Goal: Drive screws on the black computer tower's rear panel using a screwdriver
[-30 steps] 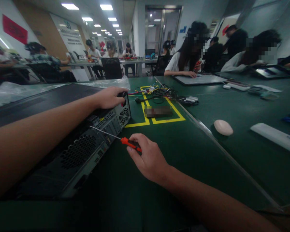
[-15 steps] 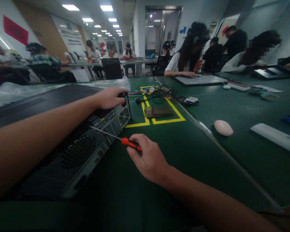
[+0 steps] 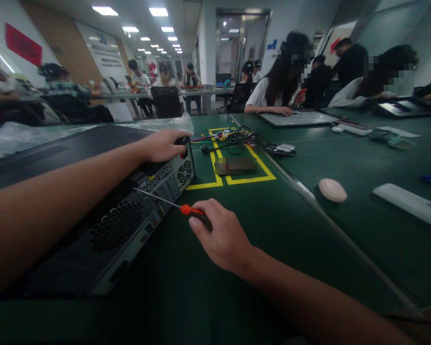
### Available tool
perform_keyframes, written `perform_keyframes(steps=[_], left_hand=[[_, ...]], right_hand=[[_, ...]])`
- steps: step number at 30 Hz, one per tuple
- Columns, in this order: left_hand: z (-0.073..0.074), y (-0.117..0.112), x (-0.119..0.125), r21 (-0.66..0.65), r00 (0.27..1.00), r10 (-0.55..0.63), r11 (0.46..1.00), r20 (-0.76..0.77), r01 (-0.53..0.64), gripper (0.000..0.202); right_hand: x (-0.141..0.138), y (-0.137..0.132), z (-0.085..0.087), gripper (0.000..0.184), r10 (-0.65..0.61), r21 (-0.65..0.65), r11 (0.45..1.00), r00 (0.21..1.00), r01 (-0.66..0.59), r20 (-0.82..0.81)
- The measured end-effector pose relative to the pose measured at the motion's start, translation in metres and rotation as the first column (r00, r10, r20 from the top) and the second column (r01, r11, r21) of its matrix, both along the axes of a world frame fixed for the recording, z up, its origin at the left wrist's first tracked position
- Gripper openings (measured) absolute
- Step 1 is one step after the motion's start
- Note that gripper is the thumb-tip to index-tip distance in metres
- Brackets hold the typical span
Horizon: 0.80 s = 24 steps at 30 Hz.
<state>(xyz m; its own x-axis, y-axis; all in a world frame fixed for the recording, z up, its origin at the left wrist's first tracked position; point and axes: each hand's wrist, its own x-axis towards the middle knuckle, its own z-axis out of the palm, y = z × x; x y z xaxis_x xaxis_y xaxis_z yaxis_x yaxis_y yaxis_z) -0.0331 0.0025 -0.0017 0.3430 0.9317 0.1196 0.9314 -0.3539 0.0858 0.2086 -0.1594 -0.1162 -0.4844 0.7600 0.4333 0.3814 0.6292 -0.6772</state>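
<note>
Slightly, the orange screwdriver (image 3: 187, 210) had turned, gripped mid-frame by the right hand (image 3: 224, 234); centre-left, the left hand (image 3: 166, 144) clasped the computer case (image 3: 122, 223).

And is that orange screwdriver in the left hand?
No, the right hand grips the screwdriver, while the left hand rests on the computer case.

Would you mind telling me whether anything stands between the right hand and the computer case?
Nothing visible does, apart from the screwdriver that the right hand holds: its shaft reaches toward the back of the computer case. The left hand rests on the case's upper edge, clear of that shaft.
</note>
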Motion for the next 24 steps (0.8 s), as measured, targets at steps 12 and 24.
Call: perform_keyframes(steps=[12,24], left_hand=[[0.0001,0.0001,-0.0003,-0.006,1.000,0.007,1.000,0.002,-0.007,0.077],[0.0002,-0.0002,-0.0007,-0.006,0.999,-0.003,1.000,0.034,0.003,0.081]], right_hand=[[-0.0006,-0.0019,-0.0025,0.024,0.035,-0.047,0.998,0.999,-0.036,-0.031],[0.0007,0.0006,-0.0015,0.012,0.018,-0.030,0.999,1.000,-0.018,-0.017]])
